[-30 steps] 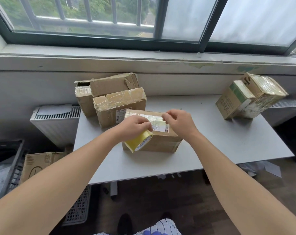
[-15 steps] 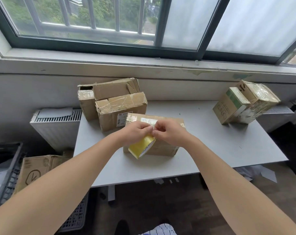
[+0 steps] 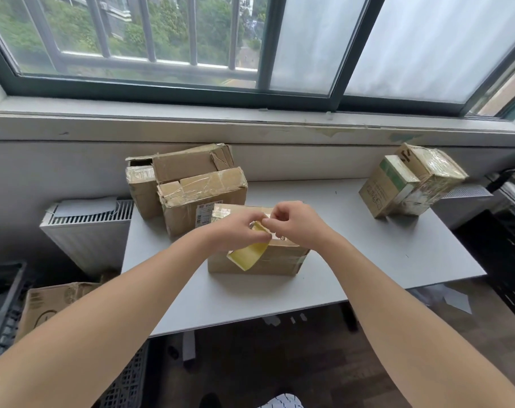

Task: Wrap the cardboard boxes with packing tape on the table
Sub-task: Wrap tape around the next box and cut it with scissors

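The desk (image 3: 368,245) has a smooth, matt grey top. Near its front edge the box (image 3: 280,262) is dull brown cardboard, creased, with a white paper label and strips of shiny clear film. The tape roll (image 3: 247,254) above it is glossy yellowish plastic. The stacked boxes (image 3: 191,172) at the far left corner are crumpled cardboard under wrinkled glossy tape. The wrapped boxes (image 3: 427,178) at the far right corner gleam nearly all over. The floor (image 3: 280,363) looks like dark wood.
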Available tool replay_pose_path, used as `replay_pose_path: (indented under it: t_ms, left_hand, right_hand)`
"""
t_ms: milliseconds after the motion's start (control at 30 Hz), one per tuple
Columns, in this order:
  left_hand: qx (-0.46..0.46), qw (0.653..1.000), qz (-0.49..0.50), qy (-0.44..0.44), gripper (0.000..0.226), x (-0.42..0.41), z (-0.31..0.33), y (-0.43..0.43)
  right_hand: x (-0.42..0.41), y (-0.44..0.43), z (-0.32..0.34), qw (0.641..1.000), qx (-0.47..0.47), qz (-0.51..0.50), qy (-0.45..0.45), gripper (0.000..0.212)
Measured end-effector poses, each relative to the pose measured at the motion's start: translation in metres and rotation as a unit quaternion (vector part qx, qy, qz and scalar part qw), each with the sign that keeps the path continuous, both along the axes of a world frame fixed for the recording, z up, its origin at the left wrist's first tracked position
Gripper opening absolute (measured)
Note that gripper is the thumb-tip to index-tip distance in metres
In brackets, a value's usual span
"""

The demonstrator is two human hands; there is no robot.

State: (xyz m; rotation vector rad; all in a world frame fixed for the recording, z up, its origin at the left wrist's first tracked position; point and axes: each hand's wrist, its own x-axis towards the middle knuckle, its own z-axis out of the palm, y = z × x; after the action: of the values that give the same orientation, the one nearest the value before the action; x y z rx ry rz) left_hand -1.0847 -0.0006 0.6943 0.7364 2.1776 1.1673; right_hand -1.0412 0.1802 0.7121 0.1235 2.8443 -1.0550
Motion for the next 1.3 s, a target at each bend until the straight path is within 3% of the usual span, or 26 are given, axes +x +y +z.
replay_pose_path:
  t_ms: [200, 367, 533, 700, 900, 1033, 1200, 1300]
  left_hand:
    - [-0.026, 1.000, -0.003, 0.008, 0.026, -0.005, 0.015, 0.030]
    - [0.038, 0.995, 0.077, 0.048, 0.060, -0.009, 0.022, 0.072]
    - [-0.009, 0.993, 0.080, 0.084, 0.045, -0.013, 0.027, 0.116]
    - [-0.014, 0.990, 0.054, 0.129, 0.038, -0.025, 0.034, 0.152]
    - [-0.193, 0.953, 0.004, 0.234, 0.044, -0.059, 0.051, 0.190]
    - [-0.372, 0.877, -0.070, 0.296, 0.046, -0.072, 0.065, 0.215]
    - [-0.487, 0.820, -0.126, 0.271, 0.049, -0.088, 0.062, 0.227]
    - [-0.517, 0.804, -0.150, 0.252, 0.046, -0.087, 0.056, 0.240]
  right_hand:
    - [0.004, 0.026, 0.019, 0.998, 0.030, -0.052, 0.032, 0.028]
    - [0.001, 0.067, 0.031, 0.991, 0.039, -0.102, 0.077, 0.029]
    - [-0.001, 0.109, 0.026, 0.986, 0.042, -0.146, 0.069, 0.027]
    - [-0.013, 0.148, 0.007, 0.984, -0.080, -0.161, -0.014, 0.019]
    - [-0.035, 0.185, -0.024, 0.966, -0.177, -0.187, -0.007, 0.026]
    - [-0.040, 0.215, -0.053, 0.957, -0.174, -0.228, -0.029, 0.022]
    - [-0.033, 0.231, -0.091, 0.941, -0.228, -0.241, -0.067, 0.019]
    - [-0.019, 0.212, -0.119, 0.908, -0.326, -0.248, -0.092, 0.018]
